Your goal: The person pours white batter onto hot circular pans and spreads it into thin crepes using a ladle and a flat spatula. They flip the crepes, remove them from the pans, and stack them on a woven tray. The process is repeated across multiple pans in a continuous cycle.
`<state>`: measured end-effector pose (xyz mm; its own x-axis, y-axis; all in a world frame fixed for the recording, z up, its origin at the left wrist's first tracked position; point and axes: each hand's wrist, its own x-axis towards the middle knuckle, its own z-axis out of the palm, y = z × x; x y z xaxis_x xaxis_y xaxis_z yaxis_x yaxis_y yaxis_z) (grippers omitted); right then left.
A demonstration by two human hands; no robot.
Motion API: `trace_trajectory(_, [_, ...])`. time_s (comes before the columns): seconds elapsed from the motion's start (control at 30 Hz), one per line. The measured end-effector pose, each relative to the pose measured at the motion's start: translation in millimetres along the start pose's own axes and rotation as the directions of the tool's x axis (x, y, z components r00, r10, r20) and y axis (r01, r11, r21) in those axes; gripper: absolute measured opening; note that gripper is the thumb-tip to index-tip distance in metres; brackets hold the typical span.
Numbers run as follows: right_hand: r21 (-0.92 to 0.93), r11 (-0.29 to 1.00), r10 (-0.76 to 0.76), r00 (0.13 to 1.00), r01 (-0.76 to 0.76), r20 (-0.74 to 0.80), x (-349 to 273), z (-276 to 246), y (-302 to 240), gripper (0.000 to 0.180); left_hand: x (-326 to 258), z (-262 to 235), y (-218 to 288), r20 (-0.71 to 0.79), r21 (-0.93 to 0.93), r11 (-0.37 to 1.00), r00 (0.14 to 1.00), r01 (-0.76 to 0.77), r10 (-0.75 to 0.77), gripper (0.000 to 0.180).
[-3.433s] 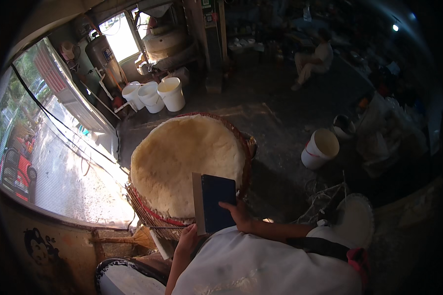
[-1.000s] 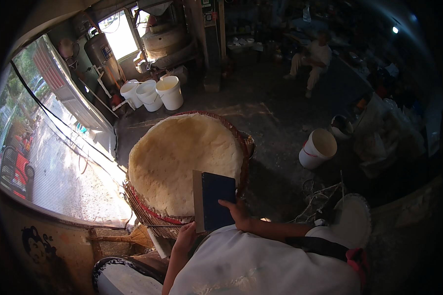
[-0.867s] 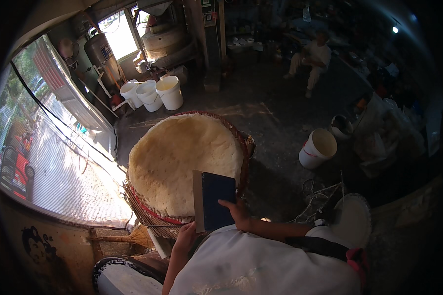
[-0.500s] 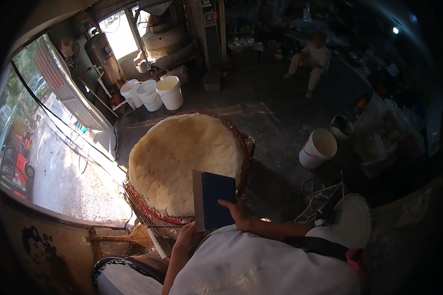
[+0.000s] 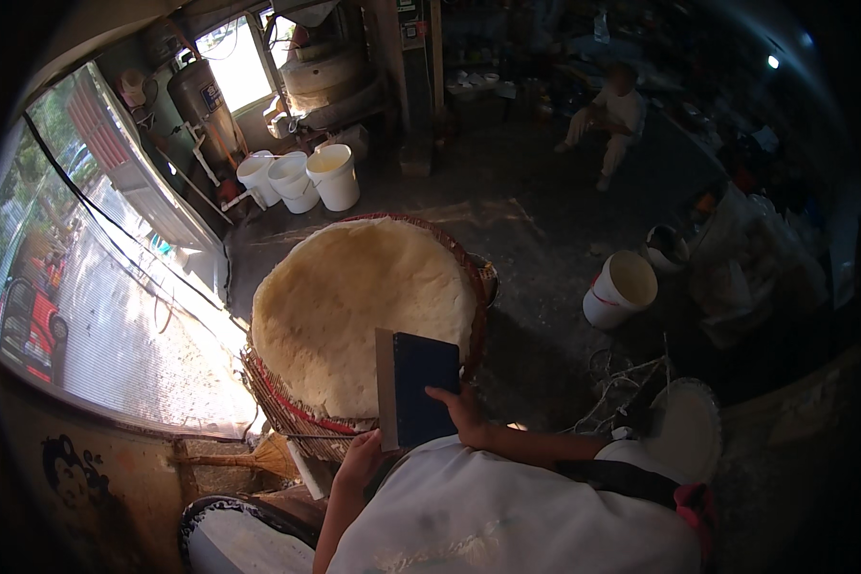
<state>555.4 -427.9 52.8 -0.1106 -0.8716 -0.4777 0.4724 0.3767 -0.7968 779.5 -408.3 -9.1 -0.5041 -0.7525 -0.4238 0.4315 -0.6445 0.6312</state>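
A flat, dark blue rectangular plate [image 5: 424, 383] with a pale strip down its left side is held upright in front of me; I cannot tell whether it is a scraper or a book. My right hand [image 5: 466, 417] grips its right edge, thumb lying across the blue face. At the lower corner of the pale strip, my left hand [image 5: 361, 459] is closed on it, its fingers partly hidden. Beyond the plate lies a large, round, pale, dough-like slab [image 5: 354, 297], spread over a big woven basket [image 5: 301, 435] with a red band at its rim.
Three white buckets [image 5: 337, 179] stand by the far wall, below a window and a large round machine [image 5: 327, 91]. Another white bucket [image 5: 620, 290] is at the right, near thin dry branches [image 5: 627, 392]. A person [image 5: 607, 124] sits farther back. A straw broom [image 5: 258, 456] lies at lower left.
The view has shifted very slightly. Both hands keep the same hold on the blue plate.
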Motion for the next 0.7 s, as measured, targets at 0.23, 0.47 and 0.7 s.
trace_trajectory(0.23, [0.033,0.997,-0.062,0.998,0.062,0.004,6,0,6,0.031,1,1,3,-0.016,0.046,0.999,1.000,-0.003,0.004,0.030])
trace_trajectory(0.47, [-0.073,0.997,-0.035,0.998,0.031,-0.055,14,-10,17,0.038,1,2,0,-0.037,0.111,0.994,0.999,0.005,-0.001,0.033])
trace_trajectory(0.7, [-0.093,0.995,-0.038,0.998,0.033,-0.049,15,-11,19,0.040,9,5,1,0.014,0.051,0.999,1.000,0.019,-0.020,0.028])
